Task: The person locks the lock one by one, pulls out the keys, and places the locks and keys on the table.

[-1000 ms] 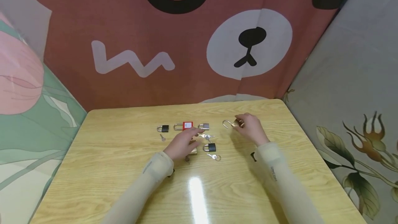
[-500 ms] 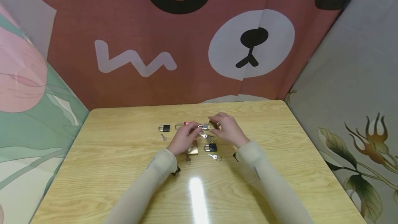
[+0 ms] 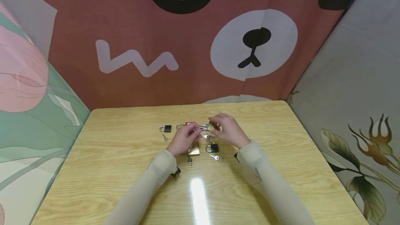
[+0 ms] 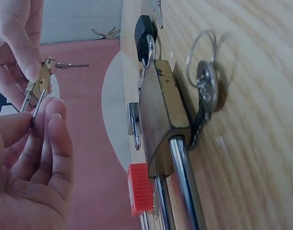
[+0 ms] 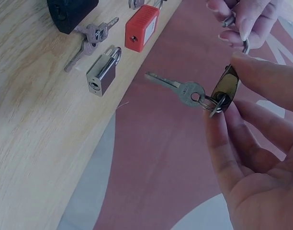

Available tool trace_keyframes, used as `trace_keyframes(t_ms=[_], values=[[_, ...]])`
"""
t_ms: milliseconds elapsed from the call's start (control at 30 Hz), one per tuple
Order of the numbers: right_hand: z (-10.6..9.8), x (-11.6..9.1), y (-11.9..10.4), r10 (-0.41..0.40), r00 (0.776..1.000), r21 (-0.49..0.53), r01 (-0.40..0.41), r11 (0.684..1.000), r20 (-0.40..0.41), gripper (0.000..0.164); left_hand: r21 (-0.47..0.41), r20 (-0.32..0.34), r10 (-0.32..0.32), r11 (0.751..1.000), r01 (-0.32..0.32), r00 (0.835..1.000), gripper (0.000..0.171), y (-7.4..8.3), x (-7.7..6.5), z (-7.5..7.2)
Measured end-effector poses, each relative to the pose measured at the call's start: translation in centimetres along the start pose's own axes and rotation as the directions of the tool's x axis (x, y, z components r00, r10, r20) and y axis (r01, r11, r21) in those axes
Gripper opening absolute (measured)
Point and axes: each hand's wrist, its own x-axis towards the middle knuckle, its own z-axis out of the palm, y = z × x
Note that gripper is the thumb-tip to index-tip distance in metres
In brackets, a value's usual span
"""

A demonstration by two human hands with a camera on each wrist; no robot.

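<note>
My right hand (image 3: 229, 130) grips a small brass padlock (image 5: 226, 84) by its body, thumb on one side and fingers on the other. One key is seated in its keyhole, and a second key (image 5: 185, 91) dangles from the same ring. My left hand (image 3: 184, 138) pinches the padlock's steel shackle (image 4: 39, 105) between thumb and fingertips. Both hands are raised over the row of locks at the back. Below the left hand lies a larger brass padlock (image 4: 158, 110), its keys (image 4: 207, 88) on a ring beside it.
On the wooden table (image 3: 125, 169) lie a black padlock (image 3: 167, 128) with a key (image 3: 165, 137), a red padlock (image 5: 141, 28), a silver padlock (image 5: 102, 73) with loose keys (image 5: 95, 34), and another black padlock (image 3: 214, 148) with a ringed key (image 3: 215, 157). A bear-print cloth (image 3: 140, 93) hangs behind.
From the right side of the table, my right hand has brought the brass padlock leftward. My left hand has closed its fingertips on the shackle. Over the last half second both hands barely moved.
</note>
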Motion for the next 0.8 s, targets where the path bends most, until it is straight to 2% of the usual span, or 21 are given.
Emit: trace_keyframes(t_ms=[233,433,633,800], values=[[-0.12,-0.07,-0.05,-0.010,1.000,0.012,0.010,1.000,0.005,0.045,-0.002,-0.004,-0.010,1.000,0.010,1.000,0.017,0.12,-0.09,-0.06],[-0.22,-0.21,-0.03,-0.014,1.000,-0.009,0.014,1.000,0.010,0.045,-0.101,-0.007,-0.049,0.994,0.048,0.999,0.015,0.32,-0.14,-0.01],[-0.20,-0.36,-0.11,-0.031,0.999,0.051,0.029,0.998,0.031,0.044,-0.110,-0.042,-0.018,0.994,0.014,0.999,0.018,0.41,-0.11,0.01],[-0.22,-0.47,-0.12,-0.057,0.998,0.089,0.055,0.995,0.026,0.045,-0.162,-0.076,-0.032,0.987,0.019,0.997,0.021,0.67,-0.18,-0.06]])
